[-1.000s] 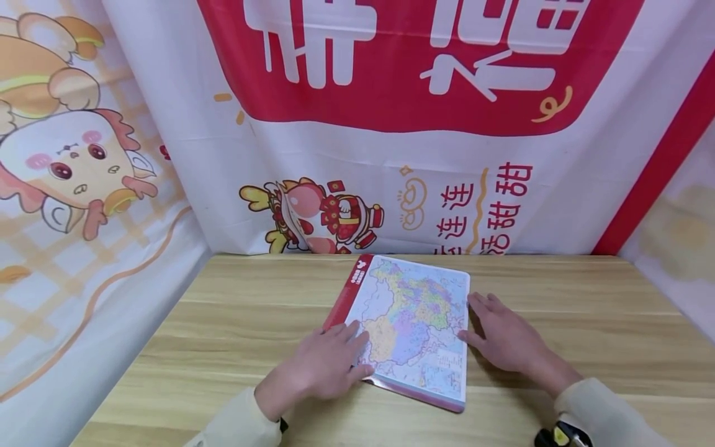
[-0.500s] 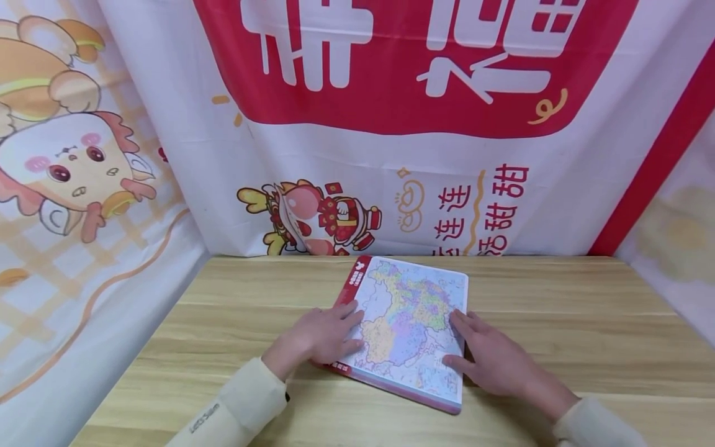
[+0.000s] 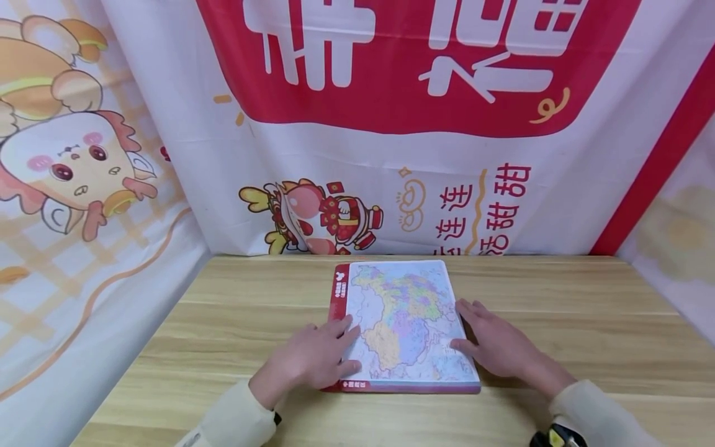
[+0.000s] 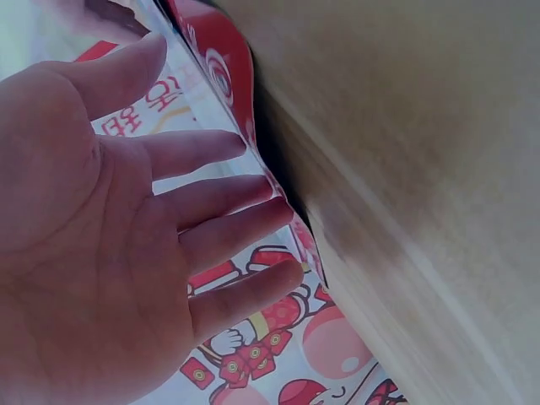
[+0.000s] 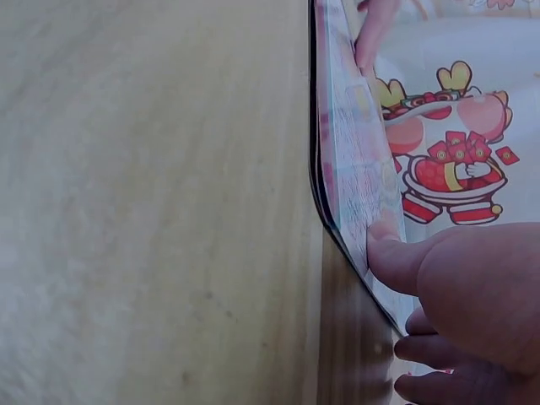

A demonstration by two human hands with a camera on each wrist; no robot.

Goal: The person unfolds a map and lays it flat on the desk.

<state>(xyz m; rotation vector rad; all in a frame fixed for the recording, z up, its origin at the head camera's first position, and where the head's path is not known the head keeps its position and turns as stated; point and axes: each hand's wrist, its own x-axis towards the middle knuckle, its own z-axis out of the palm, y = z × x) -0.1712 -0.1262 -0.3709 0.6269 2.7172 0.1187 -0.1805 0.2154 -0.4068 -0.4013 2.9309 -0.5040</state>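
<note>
A flat, rectangular map board (image 3: 399,323) with a red strip along its left side lies on the wooden table, its near edge roughly parallel to the table's far edge. My left hand (image 3: 313,357) rests at its left side, fingertips over the red strip. In the left wrist view the fingers of the left hand (image 4: 126,245) are spread and nearly straight, tips at the board's red edge (image 4: 229,72). At the opposite side sits my right hand (image 3: 499,344), thumb on the printed face. The right wrist view shows the thumb of the right hand (image 5: 481,304) on the map's layered border (image 5: 350,152).
The wooden table (image 3: 586,310) extends on both sides of the board. Behind it hangs a white cloth with a red panel (image 3: 391,105) and cartoon figures. Another printed cloth (image 3: 72,248) closes off the left side.
The map board has turned counterclockwise from a slant to nearly square with the table, its far end swinging left. Both hands have shifted with its sides.
</note>
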